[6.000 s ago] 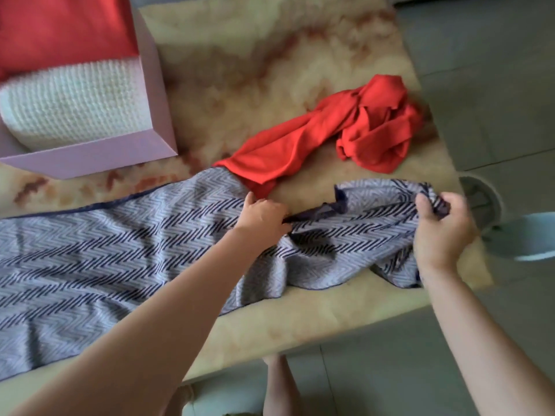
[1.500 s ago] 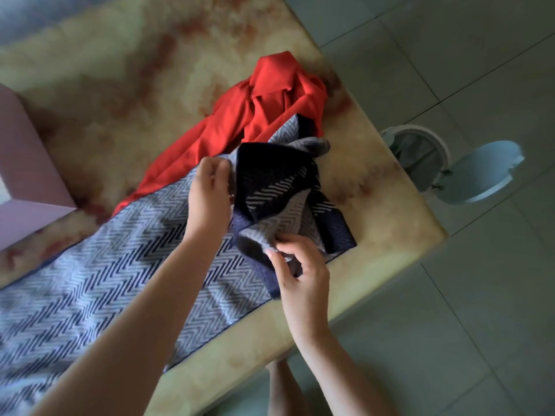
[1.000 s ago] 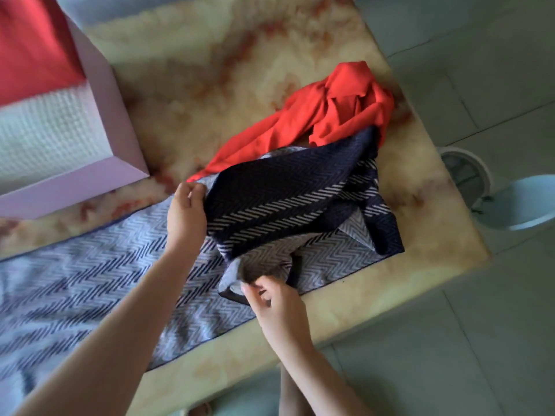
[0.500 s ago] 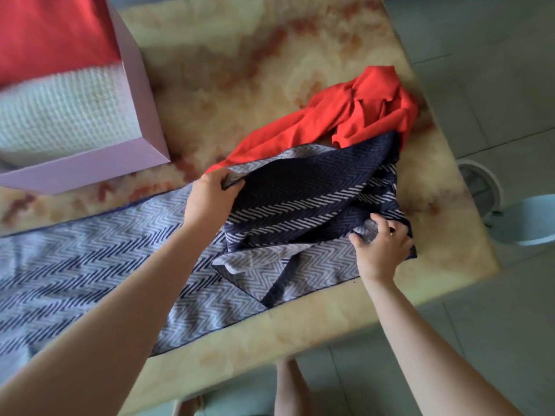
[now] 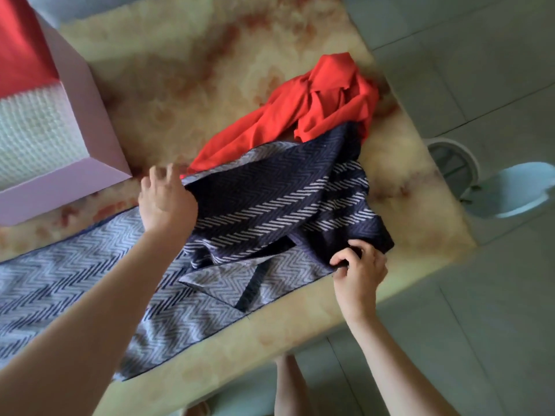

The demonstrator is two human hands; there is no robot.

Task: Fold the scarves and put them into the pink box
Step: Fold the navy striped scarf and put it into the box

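A long herringbone scarf [image 5: 75, 283], grey on one side and navy on the other, lies across the table. Its right end [image 5: 270, 199] is turned back so the navy side shows, loosely and with wrinkles. My left hand [image 5: 165, 199] rests on the fold's far left corner with the fingers spread and lifted. My right hand [image 5: 357, 265] pinches the folded end's near right edge. A crumpled red scarf [image 5: 303, 112] lies beyond, partly under the navy layer. The pink box [image 5: 87, 121] stands at the far left, holding a red fabric [image 5: 21, 46] and a white knit one [image 5: 33, 133].
The marbled yellow table [image 5: 210, 70] ends just right of the scarves and just below my right hand. A white bin with an open lid [image 5: 507, 196] stands on the tiled floor to the right. My bare foot [image 5: 288, 385] shows below the table edge.
The right end of the herringbone scarf was lifted and folded back over itself. In the last half second my left hand loosened its grip and my right hand shifted right along the edge.
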